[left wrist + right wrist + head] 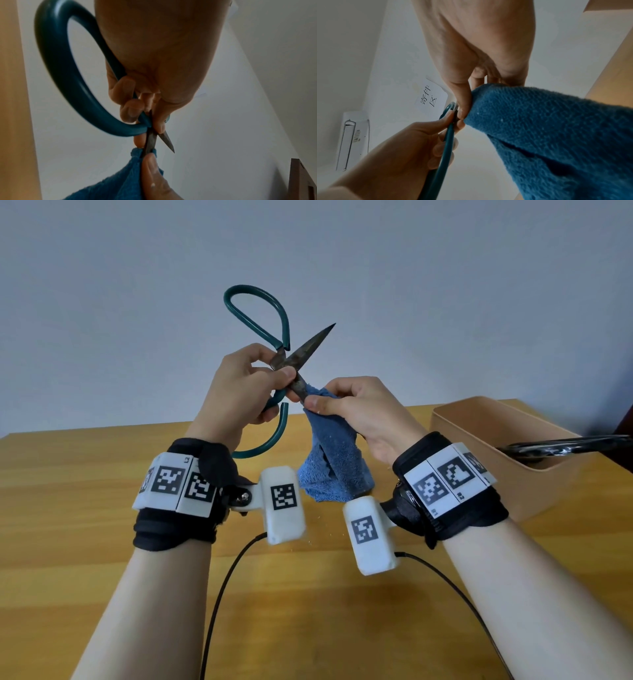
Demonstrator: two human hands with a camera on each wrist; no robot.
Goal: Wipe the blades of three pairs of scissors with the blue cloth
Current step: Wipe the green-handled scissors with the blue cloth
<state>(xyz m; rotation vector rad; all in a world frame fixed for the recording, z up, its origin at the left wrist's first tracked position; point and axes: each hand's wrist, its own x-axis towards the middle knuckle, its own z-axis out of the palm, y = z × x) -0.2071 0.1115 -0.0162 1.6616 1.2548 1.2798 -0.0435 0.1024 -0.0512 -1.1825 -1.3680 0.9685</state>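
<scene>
Backdrop: pale wall behind a wooden table (102, 542).
Scissors, count: two in sight, one green-handled pair (274, 337) held up, one black-handled pair (561, 447) lying across the tan bin (479, 419) at the right; a third pair does not show.
Left hand (239, 392): fingers curled round the green pair near the pivot, blades spread, one rusty blade pointing up and right.
Right hand (356, 405): thumb and fingers pinch the cloth (332, 460) round the lower blade.
Cloth: one, blue, hanging from the pinch between the wrists, above the table.
Wrist cameras: two white units, one on each black strap, each with a cable.
</scene>
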